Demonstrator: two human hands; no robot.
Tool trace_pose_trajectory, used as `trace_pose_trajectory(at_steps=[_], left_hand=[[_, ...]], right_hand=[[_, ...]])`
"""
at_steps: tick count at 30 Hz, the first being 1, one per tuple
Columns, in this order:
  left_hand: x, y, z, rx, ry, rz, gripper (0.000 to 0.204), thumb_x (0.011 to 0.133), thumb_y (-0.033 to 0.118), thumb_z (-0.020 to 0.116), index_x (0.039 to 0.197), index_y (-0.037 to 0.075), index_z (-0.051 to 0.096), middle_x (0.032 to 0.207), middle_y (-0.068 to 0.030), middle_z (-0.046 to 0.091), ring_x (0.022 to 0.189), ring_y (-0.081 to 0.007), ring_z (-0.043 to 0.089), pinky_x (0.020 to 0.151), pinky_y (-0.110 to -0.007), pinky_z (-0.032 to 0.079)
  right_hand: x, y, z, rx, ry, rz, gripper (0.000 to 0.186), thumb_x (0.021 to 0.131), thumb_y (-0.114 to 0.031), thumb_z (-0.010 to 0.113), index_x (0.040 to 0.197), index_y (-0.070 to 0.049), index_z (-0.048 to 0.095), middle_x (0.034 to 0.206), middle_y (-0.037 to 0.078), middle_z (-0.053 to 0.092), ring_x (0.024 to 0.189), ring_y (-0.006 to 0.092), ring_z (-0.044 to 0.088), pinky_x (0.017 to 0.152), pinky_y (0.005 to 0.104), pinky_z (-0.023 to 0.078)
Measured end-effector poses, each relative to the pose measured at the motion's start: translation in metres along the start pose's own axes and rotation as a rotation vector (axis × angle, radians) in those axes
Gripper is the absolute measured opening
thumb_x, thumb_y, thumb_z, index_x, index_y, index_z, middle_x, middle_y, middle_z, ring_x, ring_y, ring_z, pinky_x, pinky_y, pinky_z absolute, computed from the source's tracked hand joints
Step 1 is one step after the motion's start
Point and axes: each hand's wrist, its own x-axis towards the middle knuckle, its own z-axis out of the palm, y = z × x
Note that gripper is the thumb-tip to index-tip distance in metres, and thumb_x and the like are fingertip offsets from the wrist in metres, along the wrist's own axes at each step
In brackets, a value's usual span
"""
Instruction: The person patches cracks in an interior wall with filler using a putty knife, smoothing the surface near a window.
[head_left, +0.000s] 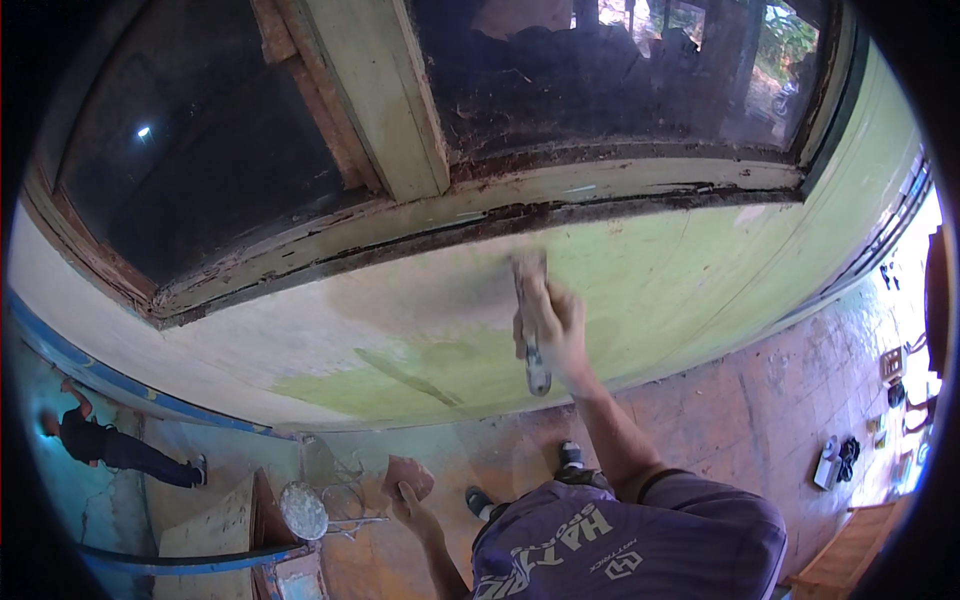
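Note:
My right hand [555, 325] is closed around the handle of a scraper [538, 375]. Its blade end, smeared by motion, meets the wall [610, 290] just under the window frame. Around the tool the wall's light green paint gives way to a pale, whitish area with a greyish-brown patch [410, 290]. Lower down, my left hand [416, 515] grips a flat reddish-brown piece [408, 478] by its lower edge, away from the wall. Whether that piece is sandpaper or a stiff plate I cannot tell.
Above is a worn wooden window frame [400, 150] with dark glass. Another person [110, 445] stands at the far left with an arm raised. A round whitish bucket or lid [303, 510] is beside boards at lower left. Several small items lie on the tiled floor [700, 430] at right.

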Motion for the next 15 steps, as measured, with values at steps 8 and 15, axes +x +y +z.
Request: trace_pose_trajectory(at_steps=[8,15], left_hand=[[0.029,-0.005,-0.029,-0.023,0.005,0.036,0.039,0.099,0.027,0.053,0.109,-0.010,0.059,0.102,-0.0113,0.065,0.089,-0.0182,0.058,0.081,-0.031,0.047],[0.045,-0.033,-0.061,-0.102,0.015,-0.064,0.042,0.099,0.028,0.053,0.116,-0.011,0.057,0.111,-0.0135,0.062,0.097,-0.0203,0.058,0.087,-0.032,0.047]], right_hand=[[-0.025,0.093,-0.028,0.033,0.068,-0.051,0.040,0.101,-0.032,0.047,0.073,-0.004,0.052,0.050,0.001,0.050,0.037,0.0085,0.047,0.035,0.0239,0.036],[-0.013,0.000,-0.004,-0.156,0.161,0.025,0.038,0.101,-0.031,0.049,0.074,-0.005,0.056,0.049,0.000,0.049,0.036,0.0071,0.045,0.034,0.0226,0.033]])
